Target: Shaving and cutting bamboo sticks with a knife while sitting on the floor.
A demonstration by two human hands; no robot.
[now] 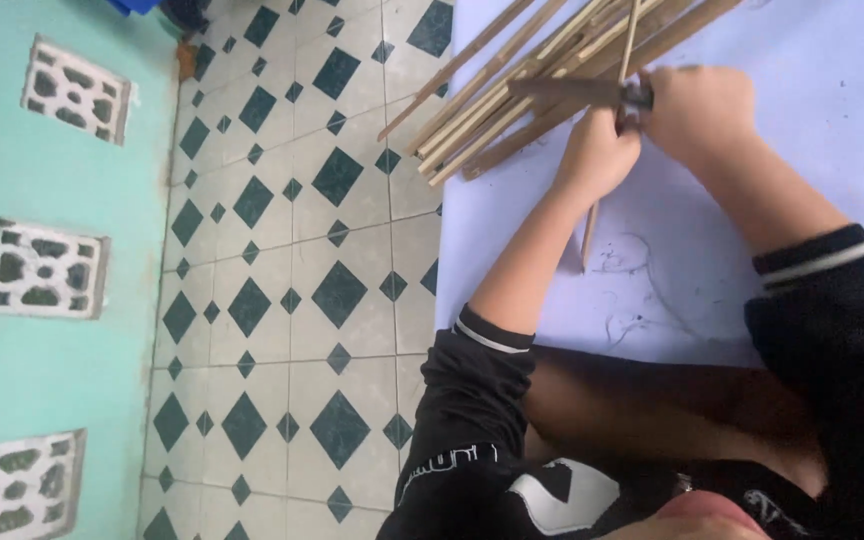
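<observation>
Clothing: black sleeves with white-striped cuffs (pixel 817 262) are seen nearest the camera, above a folded bare leg (pixel 652 405).
Sheet: a pale lilac sheet (pixel 812 120) is spread over the tiled floor (pixel 292 260); thin curled shavings (pixel 642 290) are scattered on it just past the leg.
Left hand: the left hand (pixel 597 155) is closed around a thin bamboo strip (pixel 589 235), whose free end is pointed back toward the body.
Right hand: the right hand (pixel 697 105) is clenched on the dark handle of a knife (pixel 577 90); it is held just beside the left hand, almost touching.
Knife: the blade is laid across the strip, close to both fists; its edge is blurred.
Bundle: a loose bundle of bamboo slats (pixel 512 85) is laid on the sheet beyond the hands, fanned toward the floor.
Wall: a turquoise wall (pixel 12 200) with patterned vent blocks (pixel 44 270) is seen farthest off.
</observation>
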